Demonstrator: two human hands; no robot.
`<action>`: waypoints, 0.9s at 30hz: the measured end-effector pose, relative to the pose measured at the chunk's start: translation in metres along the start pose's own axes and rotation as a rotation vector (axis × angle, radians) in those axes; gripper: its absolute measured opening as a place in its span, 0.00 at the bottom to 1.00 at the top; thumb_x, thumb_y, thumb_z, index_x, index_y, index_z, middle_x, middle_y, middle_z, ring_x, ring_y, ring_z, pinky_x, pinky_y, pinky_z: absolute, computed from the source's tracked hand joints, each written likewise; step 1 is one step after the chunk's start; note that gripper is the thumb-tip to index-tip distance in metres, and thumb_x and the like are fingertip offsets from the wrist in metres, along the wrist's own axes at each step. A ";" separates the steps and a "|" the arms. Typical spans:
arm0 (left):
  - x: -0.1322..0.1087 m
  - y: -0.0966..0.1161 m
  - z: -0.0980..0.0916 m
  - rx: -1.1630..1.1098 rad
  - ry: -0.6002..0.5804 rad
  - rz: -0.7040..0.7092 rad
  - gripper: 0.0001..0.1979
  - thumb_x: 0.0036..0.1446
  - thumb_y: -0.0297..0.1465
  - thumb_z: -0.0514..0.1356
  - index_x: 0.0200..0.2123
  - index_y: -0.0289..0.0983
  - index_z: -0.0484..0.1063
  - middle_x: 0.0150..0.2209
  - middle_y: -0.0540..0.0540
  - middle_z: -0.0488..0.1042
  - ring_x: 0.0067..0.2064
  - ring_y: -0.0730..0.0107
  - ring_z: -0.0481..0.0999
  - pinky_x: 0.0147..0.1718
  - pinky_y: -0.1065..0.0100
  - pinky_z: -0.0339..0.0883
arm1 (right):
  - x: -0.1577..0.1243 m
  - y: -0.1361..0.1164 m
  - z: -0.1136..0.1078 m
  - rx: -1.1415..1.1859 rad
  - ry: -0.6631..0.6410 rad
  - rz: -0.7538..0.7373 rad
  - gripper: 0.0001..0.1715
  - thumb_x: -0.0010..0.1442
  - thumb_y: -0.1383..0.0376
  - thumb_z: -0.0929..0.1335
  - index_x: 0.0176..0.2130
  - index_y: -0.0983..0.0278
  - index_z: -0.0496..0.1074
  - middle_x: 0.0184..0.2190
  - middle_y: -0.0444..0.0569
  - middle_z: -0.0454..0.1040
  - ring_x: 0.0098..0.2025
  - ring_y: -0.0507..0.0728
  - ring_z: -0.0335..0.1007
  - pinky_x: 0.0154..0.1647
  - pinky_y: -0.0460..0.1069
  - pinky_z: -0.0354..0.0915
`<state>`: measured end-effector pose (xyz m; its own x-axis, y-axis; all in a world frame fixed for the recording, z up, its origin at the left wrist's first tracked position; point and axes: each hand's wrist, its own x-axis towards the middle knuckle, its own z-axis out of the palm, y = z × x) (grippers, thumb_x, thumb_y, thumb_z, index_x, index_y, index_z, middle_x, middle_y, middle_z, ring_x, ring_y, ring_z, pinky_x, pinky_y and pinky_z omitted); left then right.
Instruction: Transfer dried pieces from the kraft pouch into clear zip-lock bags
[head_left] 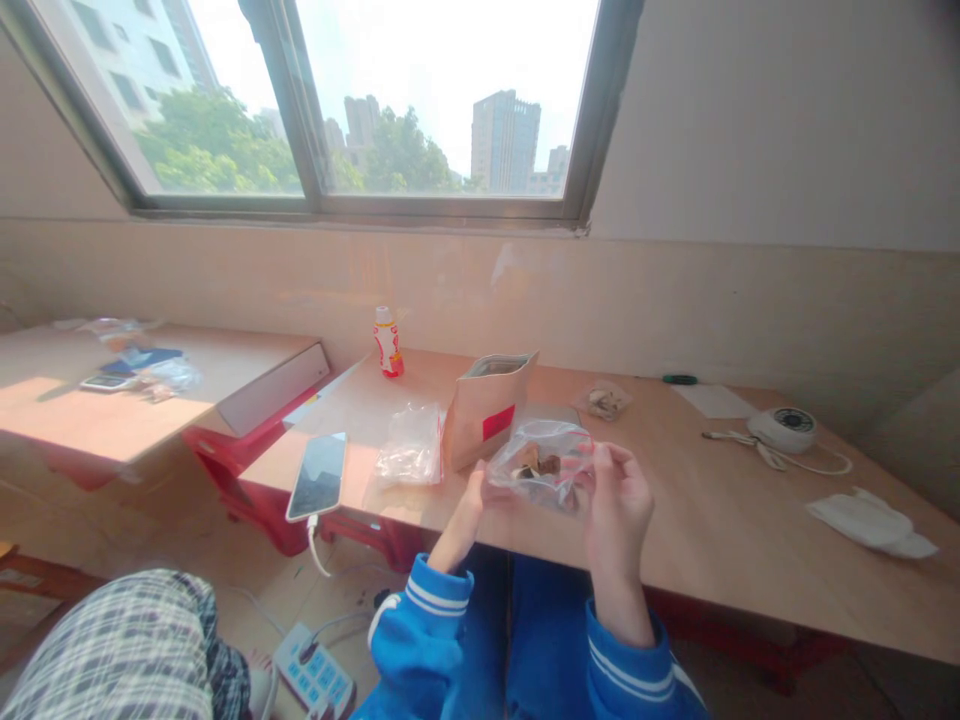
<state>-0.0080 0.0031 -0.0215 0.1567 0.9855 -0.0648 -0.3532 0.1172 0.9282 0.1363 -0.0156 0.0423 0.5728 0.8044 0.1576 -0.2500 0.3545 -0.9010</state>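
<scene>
Between my two hands is a clear zip bag with brownish dried pieces inside, held over the table's front edge. My left hand grips its lower left side. The fingers of my right hand pinch its upper right corner near the red zip line. Just behind the bag stands an open brown paper pouch with a red label. To the left of the pouch lies a stack of flat, clear zip bags. Another small filled bag rests farther back on the right.
A phone with a cable lies at the table's left edge, and a red-and-white bottle stands behind it. On the right are a white dome camera, paper and a tissue. A power strip sits on the floor beside a person's plaid-covered leg.
</scene>
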 end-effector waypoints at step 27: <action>-0.015 0.012 0.006 -0.086 0.005 0.099 0.26 0.56 0.42 0.59 0.57 0.42 0.66 0.58 0.42 0.68 0.59 0.55 0.67 0.51 0.60 0.66 | 0.004 0.007 -0.012 -0.397 -0.812 0.102 0.32 0.54 0.57 0.71 0.57 0.57 0.65 0.64 0.50 0.58 0.46 0.57 0.73 0.44 0.51 0.71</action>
<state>-0.0086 -0.0111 -0.0075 0.1128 0.9933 0.0239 -0.4443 0.0289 0.8954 0.1459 -0.0153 0.0315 -0.2014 0.9645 0.1707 0.1037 0.1943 -0.9754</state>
